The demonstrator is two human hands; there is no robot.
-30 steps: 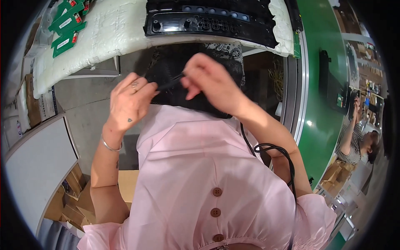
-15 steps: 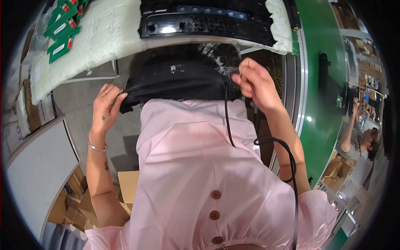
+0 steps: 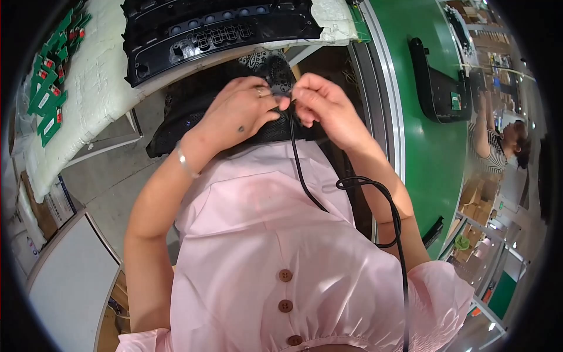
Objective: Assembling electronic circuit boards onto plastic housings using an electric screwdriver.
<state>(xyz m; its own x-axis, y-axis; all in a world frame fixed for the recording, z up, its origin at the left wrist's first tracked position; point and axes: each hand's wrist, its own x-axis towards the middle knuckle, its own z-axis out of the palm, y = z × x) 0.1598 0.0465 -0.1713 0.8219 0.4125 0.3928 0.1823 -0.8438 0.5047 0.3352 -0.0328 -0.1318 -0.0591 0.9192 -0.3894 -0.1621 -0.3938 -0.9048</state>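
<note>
My left hand (image 3: 237, 111) has its fingers bent and pressed together above my lap, meeting the fingertips of my right hand (image 3: 328, 108). What lies between the left fingertips is hidden. The right thumb and fingers pinch the upper end of a thin black cable (image 3: 298, 155). From there it runs down over my pink clothing, forms a loose loop beside my right forearm and continues to the lower edge. Black mesh fabric (image 3: 182, 132) lies across my lap under both hands, partly covered by them. Farther off is a black and white patterned cloth (image 3: 264, 66).
A long black panel (image 3: 220, 35) with round buttons rests on the white padded bench (image 3: 94, 117). Several green circuit boards (image 3: 50, 102) line its left side. To the right, a green work surface (image 3: 404, 70) holds a black housing (image 3: 431, 97). Another person (image 3: 498, 146) sits beyond it.
My left hand has let go of the black fabric's left edge and moved right to meet my right hand. The view has shifted, so the bench and panel appear farther left.
</note>
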